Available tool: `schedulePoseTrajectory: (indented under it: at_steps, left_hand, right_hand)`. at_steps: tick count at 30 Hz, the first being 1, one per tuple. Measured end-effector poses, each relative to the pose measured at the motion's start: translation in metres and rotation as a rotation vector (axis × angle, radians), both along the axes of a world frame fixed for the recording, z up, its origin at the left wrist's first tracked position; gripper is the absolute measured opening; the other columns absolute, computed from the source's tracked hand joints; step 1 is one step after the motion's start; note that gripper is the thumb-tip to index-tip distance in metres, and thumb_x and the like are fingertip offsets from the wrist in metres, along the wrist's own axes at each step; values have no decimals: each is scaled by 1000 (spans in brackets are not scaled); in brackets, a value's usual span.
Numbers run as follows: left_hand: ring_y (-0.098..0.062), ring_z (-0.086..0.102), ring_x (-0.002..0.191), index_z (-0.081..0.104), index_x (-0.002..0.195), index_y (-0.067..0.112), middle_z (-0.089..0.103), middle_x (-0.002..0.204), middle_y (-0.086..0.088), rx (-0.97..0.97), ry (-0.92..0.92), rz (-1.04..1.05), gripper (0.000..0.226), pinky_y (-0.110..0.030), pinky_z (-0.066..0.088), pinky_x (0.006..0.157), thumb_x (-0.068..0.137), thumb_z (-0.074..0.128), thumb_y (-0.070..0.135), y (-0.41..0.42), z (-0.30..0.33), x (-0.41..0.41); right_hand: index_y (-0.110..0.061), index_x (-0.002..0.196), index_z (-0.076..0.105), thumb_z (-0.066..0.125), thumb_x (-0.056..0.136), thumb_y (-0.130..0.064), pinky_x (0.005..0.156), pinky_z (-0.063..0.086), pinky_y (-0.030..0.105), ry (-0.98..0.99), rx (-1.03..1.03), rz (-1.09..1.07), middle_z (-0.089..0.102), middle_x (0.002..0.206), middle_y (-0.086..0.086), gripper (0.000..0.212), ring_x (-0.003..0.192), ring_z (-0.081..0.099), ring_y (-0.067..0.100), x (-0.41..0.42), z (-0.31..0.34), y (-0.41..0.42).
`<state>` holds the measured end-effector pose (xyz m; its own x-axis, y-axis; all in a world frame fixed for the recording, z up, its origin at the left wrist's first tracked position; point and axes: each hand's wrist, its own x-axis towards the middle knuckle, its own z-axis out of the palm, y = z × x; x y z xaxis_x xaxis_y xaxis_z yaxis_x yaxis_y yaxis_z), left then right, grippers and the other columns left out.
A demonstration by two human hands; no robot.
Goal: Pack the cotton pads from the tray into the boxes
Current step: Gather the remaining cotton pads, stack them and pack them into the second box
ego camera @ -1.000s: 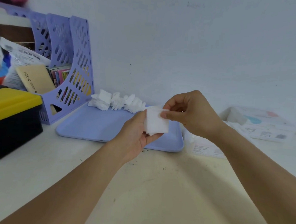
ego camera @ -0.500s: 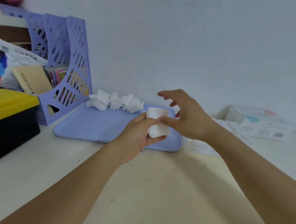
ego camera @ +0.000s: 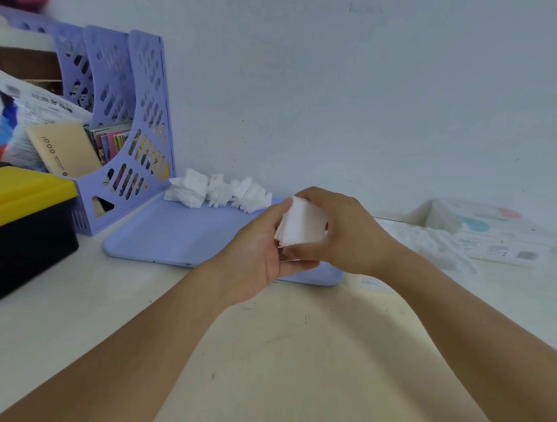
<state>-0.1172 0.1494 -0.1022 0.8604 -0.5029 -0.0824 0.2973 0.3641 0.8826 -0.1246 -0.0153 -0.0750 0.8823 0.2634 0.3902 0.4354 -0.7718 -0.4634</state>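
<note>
A stack of white square cotton pads (ego camera: 302, 225) is held between both hands just above the right end of the lilac tray (ego camera: 178, 234). My left hand (ego camera: 254, 258) cups the stack from below and the left. My right hand (ego camera: 344, 234) wraps round it from the right, thumb under the stack. A loose heap of cotton pads (ego camera: 216, 192) lies at the tray's far edge. A white box with pastel print (ego camera: 491, 233) sits open at the right, with a pile of white pads (ego camera: 431, 243) in front of it.
A lilac perforated file rack (ego camera: 125, 129) with papers and booklets stands at the back left. A black box with a yellow lid (ego camera: 18, 227) sits at the left edge. The white wall runs close behind the tray. Cream tabletop (ego camera: 278, 357) lies near me.
My right hand opened half a second ago and has now closed round the stack of pads. The stack has turned more upright and shifted slightly right. The camera has drifted a little.
</note>
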Motion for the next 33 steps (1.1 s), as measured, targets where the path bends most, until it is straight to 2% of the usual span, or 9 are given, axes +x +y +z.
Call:
schedulePoseTrajectory:
  at_steps: [2,4,6,13,17,20,22,26,33]
  left_hand:
    - [-27,71,103,63,128,6,71,121,-17,-47,38,-37,48,-43,59,91,102,47,44,3,2,0]
    - [-29,70,107,63,124,3,71,121,-19,-79,55,-47,42,-43,58,94,103,44,34,4,3,-1]
    - [-30,69,110,60,126,0,70,122,-21,-97,68,-49,40,-43,57,96,103,39,24,4,3,-1]
    - [-39,63,121,55,132,-7,64,130,-25,-96,94,-37,37,-44,53,101,105,37,12,5,-2,4]
    - [-40,64,120,54,134,-6,64,129,-26,-118,120,-14,36,-43,56,95,105,42,12,4,-3,5]
    - [-40,65,118,52,136,-6,64,129,-26,-111,123,-6,36,-40,59,91,106,42,12,4,-3,6]
    - [-40,65,117,51,137,-5,64,130,-26,-88,100,14,35,-41,59,91,107,42,10,3,-3,6]
    - [-36,68,114,56,134,-2,66,129,-22,-4,17,18,32,-43,59,93,106,45,11,2,-3,5]
    - [-34,66,118,60,133,6,65,131,-21,58,-48,-43,39,-46,58,93,106,47,30,-1,-3,1]
  right_hand:
    - [-30,118,59,91,68,-35,72,48,26,46,95,22,64,104,-11,60,98,59,11,1,0,-3]
    - [-29,117,59,93,67,-34,81,57,39,91,158,39,65,108,-9,61,103,62,14,2,0,-4]
    - [-26,117,60,93,68,-32,85,58,43,125,213,61,65,109,-7,60,104,63,15,2,0,-7]
    - [-8,106,69,83,80,-7,76,60,28,88,407,173,70,108,8,30,94,67,9,5,4,-10]
    - [-9,96,74,80,82,-6,81,53,15,68,470,158,74,107,2,15,95,67,1,1,15,-16]
    - [3,102,71,76,85,-2,82,56,21,98,564,195,75,100,11,19,91,71,13,-4,30,-25]
    - [2,103,69,75,84,-1,74,58,25,139,631,225,75,93,13,20,83,72,17,-9,42,-31]
    - [-9,108,71,78,84,-8,56,48,20,243,428,198,73,75,7,25,64,62,12,-11,47,-34]
    - [-20,119,64,72,92,-11,59,49,32,258,176,184,70,73,0,29,63,59,19,-2,27,-25]
